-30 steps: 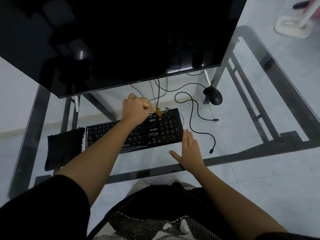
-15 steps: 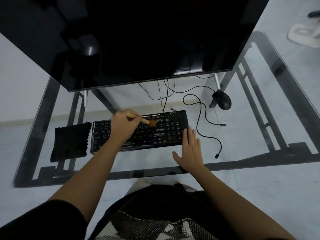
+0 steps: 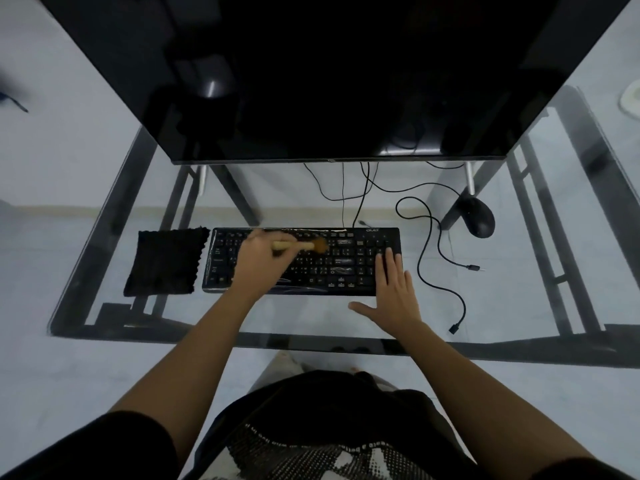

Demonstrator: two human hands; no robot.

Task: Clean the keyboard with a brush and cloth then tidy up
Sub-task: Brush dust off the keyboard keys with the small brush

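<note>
A black keyboard point(image 3: 346, 268) lies on the glass desk point(image 3: 311, 327) under the monitor. My left hand point(image 3: 258, 263) grips a small wooden-handled brush point(image 3: 304, 245); its tan bristles rest on the upper middle keys and point right. My right hand point(image 3: 394, 289) lies flat with fingers together on the keyboard's right end, the thumb spread out over the glass. A black cloth point(image 3: 166, 261) lies flat just left of the keyboard, touching its left edge.
A large dark monitor point(image 3: 329, 74) overhangs the back of the desk. A black mouse point(image 3: 479, 216) sits at the back right. Loose black cables point(image 3: 436, 258) curl right of the keyboard, one plug near the front edge.
My left hand has swept the brush leftward from the keyboard's upper right to its upper middle. My right hand slid forward from the glass onto the keyboard's right end. The view shifted.
</note>
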